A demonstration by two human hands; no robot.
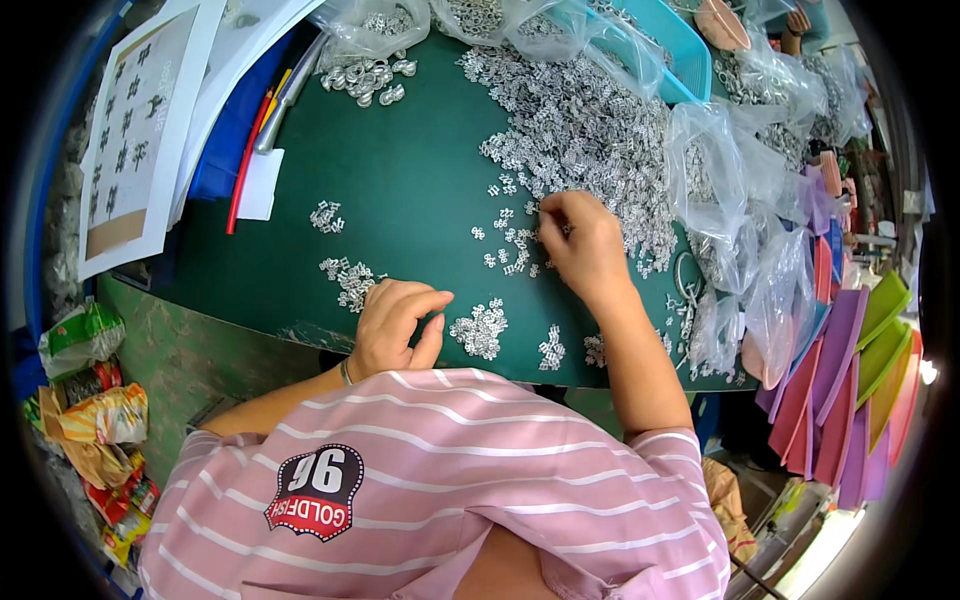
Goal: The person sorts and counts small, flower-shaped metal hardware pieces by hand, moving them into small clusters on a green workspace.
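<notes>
Curled fingers on both sides: the bare left hand [395, 325] has its thumb just below the forefinger, and the bare right hand [585, 245] bends thumb and forefinger toward each other; whether either pinches a piece, I can't tell. Nearest now, the pink shirt with white stripes [400, 440], then the near edge of the dark green tabletop [400, 180]. Along that edge, a narrow cluster of small silver metal pieces [550, 348] runs lengthwise away from the body, and left of it sits a rounder silver pile [480, 328]. Just beyond the left hand, a slanting silver pile [349, 284] stretches from upper left to lower right. Up to the right hand, at the fringe of loose silver pieces [515, 250]; they lie at mixed angles, each one's long axis too small to read. Beyond spreads the big heap of silver metal pieces [590, 130], its long axis slanting from far left to near right. Farther out, a light-blue plastic tray [690, 60] borders the heap.
</notes>
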